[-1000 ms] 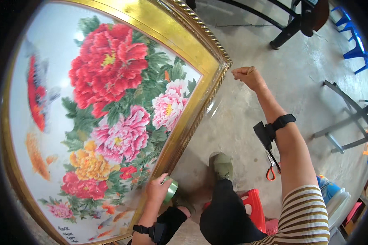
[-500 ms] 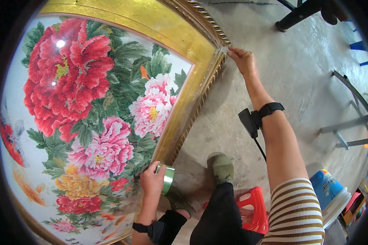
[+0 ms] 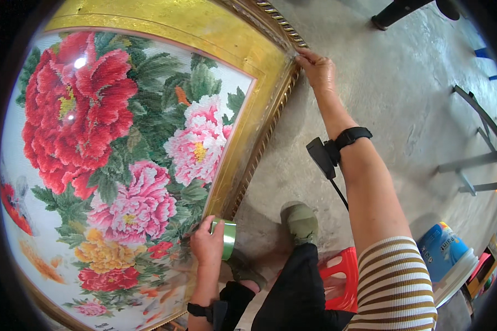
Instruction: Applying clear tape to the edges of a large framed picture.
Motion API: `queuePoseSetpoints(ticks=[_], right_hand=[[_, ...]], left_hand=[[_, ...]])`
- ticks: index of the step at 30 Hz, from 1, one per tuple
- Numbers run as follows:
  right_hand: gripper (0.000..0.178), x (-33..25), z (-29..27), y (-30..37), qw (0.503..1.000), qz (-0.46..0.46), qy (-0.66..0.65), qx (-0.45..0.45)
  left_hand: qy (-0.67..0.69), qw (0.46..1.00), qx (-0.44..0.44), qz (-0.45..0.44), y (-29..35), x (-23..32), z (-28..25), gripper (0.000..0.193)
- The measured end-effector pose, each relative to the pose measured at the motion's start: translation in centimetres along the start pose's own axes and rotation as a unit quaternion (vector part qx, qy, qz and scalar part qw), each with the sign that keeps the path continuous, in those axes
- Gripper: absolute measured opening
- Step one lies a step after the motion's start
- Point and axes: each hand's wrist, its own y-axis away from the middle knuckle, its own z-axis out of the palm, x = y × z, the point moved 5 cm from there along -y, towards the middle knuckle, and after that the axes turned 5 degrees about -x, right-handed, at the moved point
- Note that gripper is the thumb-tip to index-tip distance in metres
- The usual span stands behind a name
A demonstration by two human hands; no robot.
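Observation:
A large framed picture (image 3: 157, 118) of red, pink and yellow peonies with koi fills the left side, inside a wide gold frame (image 3: 268, 41) with a ridged outer edge. My left hand (image 3: 207, 245) is closed round a roll of tape (image 3: 230, 240), shiny green, at the frame's right side, low down. At the upper right corner, my right hand (image 3: 318, 70) pinches against the frame's edge. A glossy clear strip, apparently tape, runs along that side between my hands; its end at my right fingertips is hard to make out.
Below lie my shoe (image 3: 300, 220) and a red plastic stool (image 3: 342, 278) beside my leg. A blue and white paint bucket (image 3: 442, 254) stands at the right. Grey metal legs (image 3: 472, 165) and a black table leg (image 3: 397, 14) rise from the concrete floor (image 3: 386, 88).
The view has shifted a little, so the picture and my right arm sit slightly further left. My right hand stays at the corner and my left hand keeps the roll.

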Motion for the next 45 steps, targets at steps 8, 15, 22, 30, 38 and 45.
queuePoseSetpoints(ticks=[8, 15, 22, 30, 38, 45], right_hand=[[0.022, -2.3, 0.3, 1.1, 0.999, 0.026, 0.028, 0.038], [0.025, -2.7, 0.2, 1.4, 0.987, -0.048, 0.123, 0.087], [0.027, -1.8, 0.8, 1.8, 0.973, -0.096, 0.152, 0.143], [0.026, -3.0, 0.8, 2.8, 0.941, -0.098, 0.268, 0.182], [0.027, -2.9, 0.3, 3.0, 0.954, 0.04, 0.231, 0.185], [0.043, -2.8, 0.0, 2.7, 0.943, 0.049, 0.277, 0.177]], left_hand=[[-0.027, 1.0, 0.003, 0.001, -0.1, 0.4, -0.3, 0.036], [-0.05, 0.999, -0.002, -0.008, -0.3, 0.9, -0.2, 0.036], [-0.053, 0.998, -0.01, -0.043, -0.5, 1.1, -0.4, 0.036], [-0.062, 0.996, -0.025, -0.062, -0.8, 1.1, -0.6, 0.038], [-0.066, 0.996, -0.019, -0.051, -0.9, 1.1, -0.4, 0.038], [-0.054, 0.996, -0.038, -0.065, -1.0, 0.8, -0.2, 0.038]])
